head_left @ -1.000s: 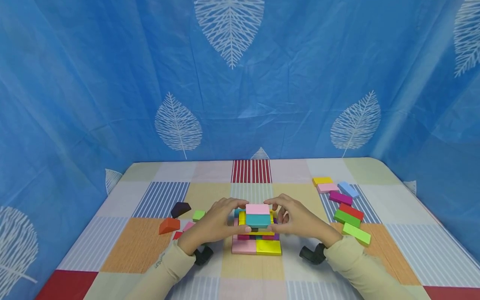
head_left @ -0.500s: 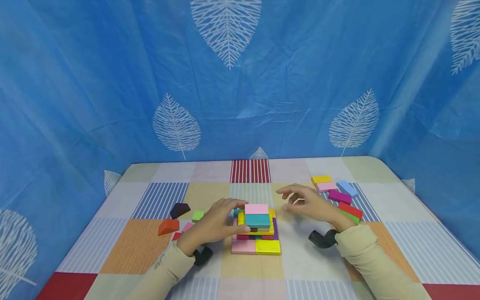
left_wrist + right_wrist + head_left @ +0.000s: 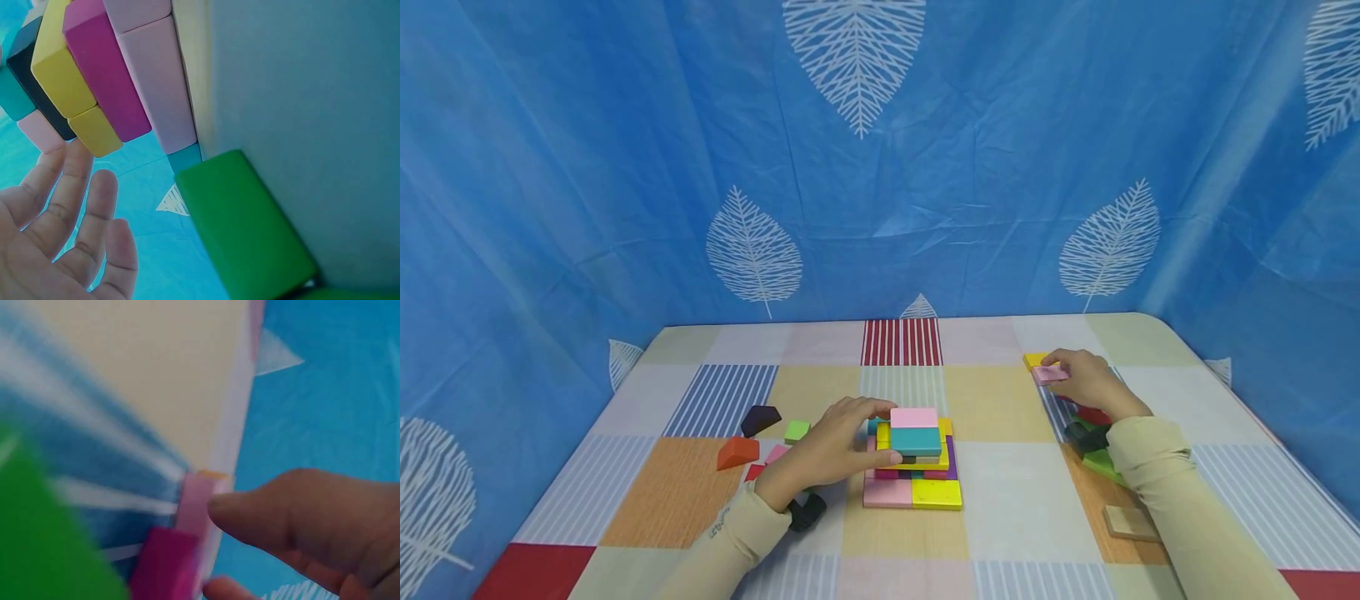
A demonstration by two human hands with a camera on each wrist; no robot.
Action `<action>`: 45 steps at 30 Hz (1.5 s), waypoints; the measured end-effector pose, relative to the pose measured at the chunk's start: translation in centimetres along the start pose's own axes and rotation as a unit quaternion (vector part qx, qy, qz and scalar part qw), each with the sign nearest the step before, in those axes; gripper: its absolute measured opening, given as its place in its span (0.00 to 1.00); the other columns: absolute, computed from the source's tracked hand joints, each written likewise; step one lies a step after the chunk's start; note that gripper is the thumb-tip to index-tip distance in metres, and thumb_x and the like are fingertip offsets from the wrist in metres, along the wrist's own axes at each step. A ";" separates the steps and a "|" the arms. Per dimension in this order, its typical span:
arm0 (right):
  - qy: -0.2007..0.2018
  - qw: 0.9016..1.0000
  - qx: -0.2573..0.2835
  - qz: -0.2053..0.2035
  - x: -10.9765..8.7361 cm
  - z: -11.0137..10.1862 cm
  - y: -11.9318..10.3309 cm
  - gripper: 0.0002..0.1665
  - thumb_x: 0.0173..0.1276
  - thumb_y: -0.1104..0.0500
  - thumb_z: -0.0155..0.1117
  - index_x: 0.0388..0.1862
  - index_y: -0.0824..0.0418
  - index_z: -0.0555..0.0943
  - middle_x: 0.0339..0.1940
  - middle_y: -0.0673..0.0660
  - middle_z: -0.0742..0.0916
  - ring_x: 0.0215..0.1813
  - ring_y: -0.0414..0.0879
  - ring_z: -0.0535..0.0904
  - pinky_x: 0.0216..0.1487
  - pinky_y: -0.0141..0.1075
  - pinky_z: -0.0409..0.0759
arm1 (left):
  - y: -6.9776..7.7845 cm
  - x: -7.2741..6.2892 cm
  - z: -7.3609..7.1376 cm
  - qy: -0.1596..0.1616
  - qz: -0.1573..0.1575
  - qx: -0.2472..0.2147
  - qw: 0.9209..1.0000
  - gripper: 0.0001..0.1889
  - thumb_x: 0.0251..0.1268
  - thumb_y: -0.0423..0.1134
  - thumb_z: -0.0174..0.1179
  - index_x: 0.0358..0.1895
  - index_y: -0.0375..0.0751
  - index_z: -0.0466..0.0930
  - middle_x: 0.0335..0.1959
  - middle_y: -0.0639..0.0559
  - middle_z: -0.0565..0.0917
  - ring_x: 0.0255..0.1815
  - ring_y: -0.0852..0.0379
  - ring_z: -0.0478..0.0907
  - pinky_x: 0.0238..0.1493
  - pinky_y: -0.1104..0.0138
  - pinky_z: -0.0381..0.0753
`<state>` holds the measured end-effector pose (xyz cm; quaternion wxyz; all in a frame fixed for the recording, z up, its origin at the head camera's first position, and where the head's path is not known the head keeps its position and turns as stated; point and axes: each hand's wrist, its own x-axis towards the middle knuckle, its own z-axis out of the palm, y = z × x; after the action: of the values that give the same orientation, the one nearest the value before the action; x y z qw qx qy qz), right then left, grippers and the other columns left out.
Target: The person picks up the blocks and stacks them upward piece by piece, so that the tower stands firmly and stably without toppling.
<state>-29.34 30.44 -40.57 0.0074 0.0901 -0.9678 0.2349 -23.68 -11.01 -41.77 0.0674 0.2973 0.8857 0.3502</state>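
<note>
In the head view, a stepped stack of coloured blocks (image 3: 937, 495) stands at mid-table, with a pink block (image 3: 913, 417) over a teal block (image 3: 915, 441) on top. My left hand (image 3: 827, 446) rests at the stack's left side, thumb in front and forefinger behind. The left wrist view shows its fingers (image 3: 103, 194) extended, the foremost tips at the stack. To the right, my right hand (image 3: 1086, 379) has reached a loose pink block (image 3: 1049, 377). In the right wrist view a digit (image 3: 234, 512) overlaps that block's edge, apart from the lower, blurred finger. No firm grip shows.
Behind the loose pink block lies a yellow block (image 3: 1033, 360). A light green block (image 3: 1103, 464) and a plain wooden block (image 3: 1129, 523) lie by the right forearm. On the left are black (image 3: 760, 419), orange (image 3: 737, 452) and green (image 3: 796, 431) blocks. A blue curtain (image 3: 925, 167) surrounds the table.
My right hand has left the stack and moved right and away to the loose pink block. A wooden block by the right forearm has come into view. My left hand stays put.
</note>
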 end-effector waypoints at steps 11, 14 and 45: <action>-0.050 0.996 -0.060 0.054 1.7 0.0 -0.5 0.24 0.64 0.64 0.75 0.56 0.75 0.81 0.55 0.79 0.85 0.48 0.69 0.78 0.56 0.63 0.80 | 0.0 0.0 0.0 -0.001 -0.001 -0.002 1.000 0.36 0.69 0.52 0.75 0.73 0.38 0.76 0.65 0.43 0.82 0.70 0.42 0.72 0.71 0.36 0.72; -0.060 0.997 -0.049 0.017 1.7 0.4 -1.0 0.19 0.61 0.66 0.76 0.48 0.74 0.83 0.45 0.72 0.87 0.41 0.61 0.79 0.50 0.56 0.81 | 0.0 0.0 0.0 -0.003 -0.003 -0.003 1.000 0.36 0.69 0.52 0.75 0.73 0.38 0.76 0.65 0.43 0.82 0.69 0.42 0.72 0.71 0.36 0.73; -0.020 0.957 0.218 -0.189 -1.8 4.5 -10.3 0.14 0.68 0.62 0.79 0.50 0.65 0.88 0.47 0.55 0.89 0.47 0.49 0.80 0.53 0.37 0.85 | 0.1 0.0 0.1 -0.003 -0.008 0.000 1.000 0.36 0.68 0.52 0.75 0.73 0.38 0.76 0.65 0.43 0.82 0.69 0.42 0.73 0.70 0.37 0.75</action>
<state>-25.65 19.73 -40.00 0.0122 0.2759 -0.8583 0.4325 -23.59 -10.89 -41.74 0.0726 0.2910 0.8879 0.3487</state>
